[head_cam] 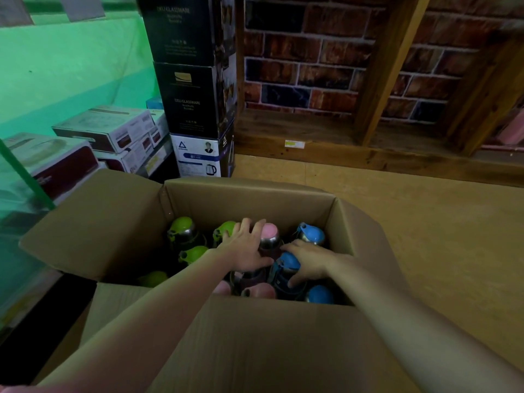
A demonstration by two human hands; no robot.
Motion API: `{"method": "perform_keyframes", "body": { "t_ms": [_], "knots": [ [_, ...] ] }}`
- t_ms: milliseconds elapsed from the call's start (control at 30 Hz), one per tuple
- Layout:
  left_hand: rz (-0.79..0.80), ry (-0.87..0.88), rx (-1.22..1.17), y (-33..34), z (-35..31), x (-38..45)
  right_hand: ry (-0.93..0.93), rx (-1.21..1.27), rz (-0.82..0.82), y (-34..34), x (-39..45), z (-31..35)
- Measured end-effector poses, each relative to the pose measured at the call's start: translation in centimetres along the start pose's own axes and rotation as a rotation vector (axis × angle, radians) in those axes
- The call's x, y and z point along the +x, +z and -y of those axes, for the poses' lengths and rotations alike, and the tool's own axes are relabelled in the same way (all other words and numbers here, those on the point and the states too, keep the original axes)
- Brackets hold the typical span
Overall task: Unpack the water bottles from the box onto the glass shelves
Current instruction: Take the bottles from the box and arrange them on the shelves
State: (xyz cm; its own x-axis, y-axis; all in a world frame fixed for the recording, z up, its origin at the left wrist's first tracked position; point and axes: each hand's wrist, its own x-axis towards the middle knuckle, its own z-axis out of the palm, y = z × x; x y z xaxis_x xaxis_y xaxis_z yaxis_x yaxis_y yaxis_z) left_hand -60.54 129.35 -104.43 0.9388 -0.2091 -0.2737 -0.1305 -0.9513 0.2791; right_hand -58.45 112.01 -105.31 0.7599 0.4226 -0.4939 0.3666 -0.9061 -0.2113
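Pink-capped water bottle [269,236] upright in the middle of the open cardboard box [249,199], steel collar showing under the cap. Left hand [245,246] laid over it from the left, fingers spread and curled around cap and shoulder, thumb low on the body: closing on it, full clasp not certain. Blue-capped bottle [287,263] just in front and to the right, touching the pink one's side. Right hand [307,260] draped on that blue cap, fingers bent down over it, wrapped around the top. Both forearms reaching in over the near wall of the box.

Further blue caps: one at the back right corner [310,232], one at the near right [320,295]. Green-capped bottles [184,229] filling the left side, four visible. More pink caps [259,290] along the near edge, partly hidden by the left arm. All four flaps folded outward.

Box standing on a tan floor [425,222]. To the left, glass shelves [25,177] tinted green, carrying white and red product cartons [105,127]. Behind the box, a stack of black glassware cartons [190,100] atop an electric kettle carton [198,156]. Beyond, wooden shelving [382,72] against a brick-pattern wall [306,52].
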Motion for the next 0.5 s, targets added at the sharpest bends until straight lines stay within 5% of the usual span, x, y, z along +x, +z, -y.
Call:
{"method": "perform_keyframes", "body": {
  "t_ms": [267,500],
  "knots": [
    [0.024,0.062,-0.141,0.9,1.4,0.7,-0.005,-0.015,-0.09,-0.2,1.2,0.5],
    [-0.043,0.142,-0.593,-0.3,1.7,1.3,-0.108,0.099,-0.214,-6.8,0.5,3.2]
  ]
}}
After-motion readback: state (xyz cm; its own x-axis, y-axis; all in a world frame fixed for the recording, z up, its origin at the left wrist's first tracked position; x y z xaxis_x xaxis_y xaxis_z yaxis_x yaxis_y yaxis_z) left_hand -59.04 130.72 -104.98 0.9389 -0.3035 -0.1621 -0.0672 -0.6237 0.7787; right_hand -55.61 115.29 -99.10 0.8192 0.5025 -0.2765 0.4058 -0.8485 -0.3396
